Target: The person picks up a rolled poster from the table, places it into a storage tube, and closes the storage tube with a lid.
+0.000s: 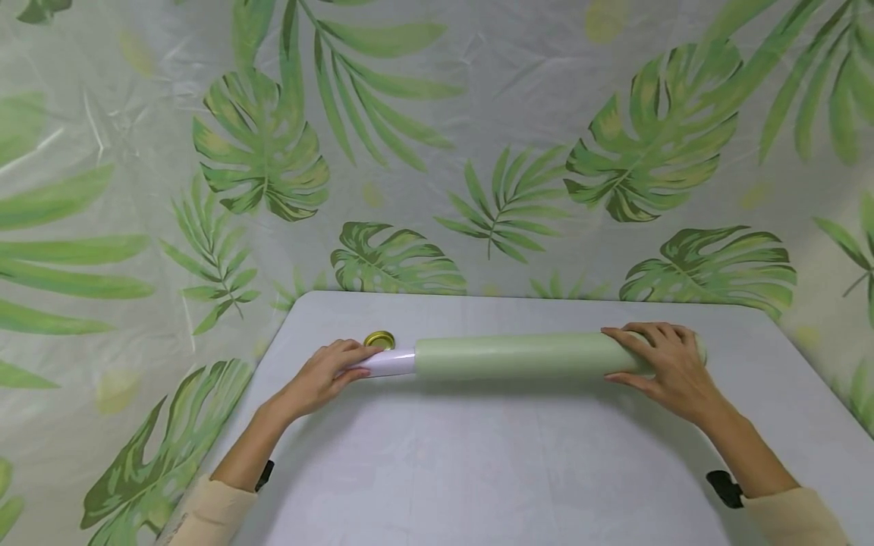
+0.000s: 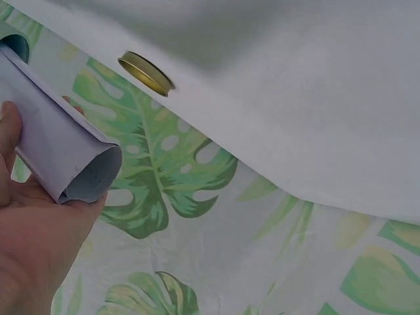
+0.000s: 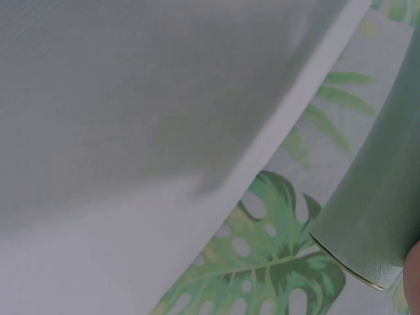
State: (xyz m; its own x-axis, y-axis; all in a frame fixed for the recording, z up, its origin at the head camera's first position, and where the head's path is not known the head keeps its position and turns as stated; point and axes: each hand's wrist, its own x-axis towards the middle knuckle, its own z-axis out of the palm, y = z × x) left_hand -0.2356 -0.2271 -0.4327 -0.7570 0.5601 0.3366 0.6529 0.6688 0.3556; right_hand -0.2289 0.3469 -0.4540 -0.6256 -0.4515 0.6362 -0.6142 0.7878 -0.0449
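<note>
A pale green tube (image 1: 512, 356) is held level above the white table, running left to right between both hands. Out of its left end sticks a rolled white sheet (image 1: 392, 362), its hollow open end (image 2: 95, 174) showing in the left wrist view. My left hand (image 1: 328, 377) grips this roll between thumb and fingers. At the tube's other end, my right hand (image 1: 665, 371) holds it, thumb below and fingers over the top. In the right wrist view the tube's closed end (image 3: 351, 269) has a thin gold rim, with only a bit of my hand showing.
On the white table (image 1: 505, 470) lies a round gold lid (image 1: 379, 340), just behind the left hand near the far edge. A leaf-patterned sheet (image 1: 519, 98) hangs behind the table and shows past its sides.
</note>
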